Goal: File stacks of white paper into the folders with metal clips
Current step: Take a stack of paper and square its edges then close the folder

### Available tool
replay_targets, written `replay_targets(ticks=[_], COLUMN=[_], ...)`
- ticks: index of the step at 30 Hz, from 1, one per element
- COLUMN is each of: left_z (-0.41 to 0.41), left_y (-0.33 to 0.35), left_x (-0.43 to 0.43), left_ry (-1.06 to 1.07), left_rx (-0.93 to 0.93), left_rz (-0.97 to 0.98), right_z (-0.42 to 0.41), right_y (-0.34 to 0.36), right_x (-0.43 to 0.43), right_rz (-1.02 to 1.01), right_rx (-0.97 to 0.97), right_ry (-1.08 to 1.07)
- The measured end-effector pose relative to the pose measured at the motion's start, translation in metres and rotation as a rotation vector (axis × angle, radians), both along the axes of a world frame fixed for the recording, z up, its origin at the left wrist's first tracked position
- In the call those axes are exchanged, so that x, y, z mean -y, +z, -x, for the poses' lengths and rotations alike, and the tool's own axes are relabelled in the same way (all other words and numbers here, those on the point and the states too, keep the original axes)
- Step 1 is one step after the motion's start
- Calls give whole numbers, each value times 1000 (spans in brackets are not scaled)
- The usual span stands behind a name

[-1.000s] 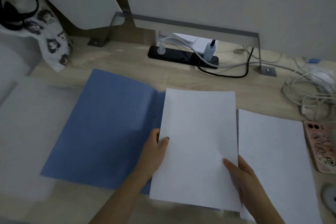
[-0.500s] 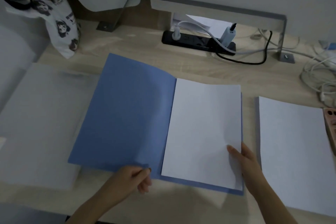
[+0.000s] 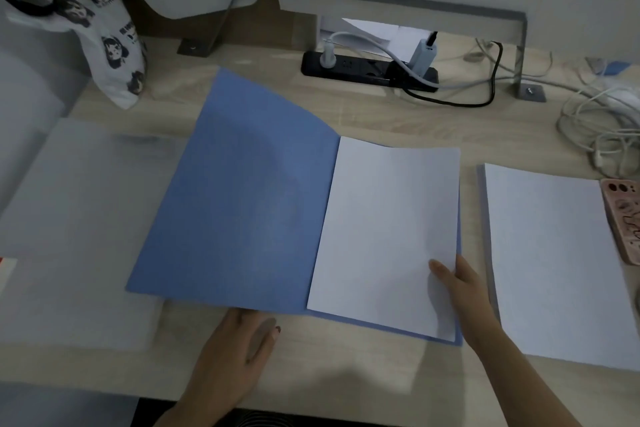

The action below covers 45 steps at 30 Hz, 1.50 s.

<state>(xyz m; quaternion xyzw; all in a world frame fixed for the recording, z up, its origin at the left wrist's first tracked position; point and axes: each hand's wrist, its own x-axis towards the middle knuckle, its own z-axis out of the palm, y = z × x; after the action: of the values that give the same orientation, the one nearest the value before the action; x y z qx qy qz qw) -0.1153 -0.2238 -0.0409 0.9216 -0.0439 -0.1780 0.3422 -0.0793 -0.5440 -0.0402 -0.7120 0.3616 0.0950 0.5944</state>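
The thin, bendable blue card folder (image 3: 235,204) is met at its lower edge by the left hand (image 3: 239,340); the fingers are hidden beneath, so its grip cannot be told. The light, floppy white paper sheets (image 3: 388,229) on the folder's right half are pinched near the lower corner by the right hand (image 3: 460,284), where creasing is judged likely.
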Motion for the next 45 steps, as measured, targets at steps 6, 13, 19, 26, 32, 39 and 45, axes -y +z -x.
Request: replay_targets(ticks=[6, 13, 19, 26, 32, 39, 45], left_z=[-14, -66, -89, -95, -94, -90, -90], left_y=[0, 4, -9, -16, -9, -3, -2], left_x=[30, 80, 91, 92, 90, 85, 62], left_ry=[231, 303, 298, 319, 272, 297, 296], left_rx=[-155, -283, -440, -449, -627, -639, -725], left_rz=[266, 443, 426, 409, 621, 695, 778], right_z=[0, -1, 1, 4, -4, -12, -12], right_y=[6, 10, 11, 9, 21, 32, 37], right_x=[-4, 3, 24, 32, 29, 18, 8], right_rz=[-38, -283, -716, -648, -529, -106, -252], right_rx=[31, -11, 145, -77, -184, -156, -113], right_ry=[-14, -89, -177, -116, -105, 1, 19])
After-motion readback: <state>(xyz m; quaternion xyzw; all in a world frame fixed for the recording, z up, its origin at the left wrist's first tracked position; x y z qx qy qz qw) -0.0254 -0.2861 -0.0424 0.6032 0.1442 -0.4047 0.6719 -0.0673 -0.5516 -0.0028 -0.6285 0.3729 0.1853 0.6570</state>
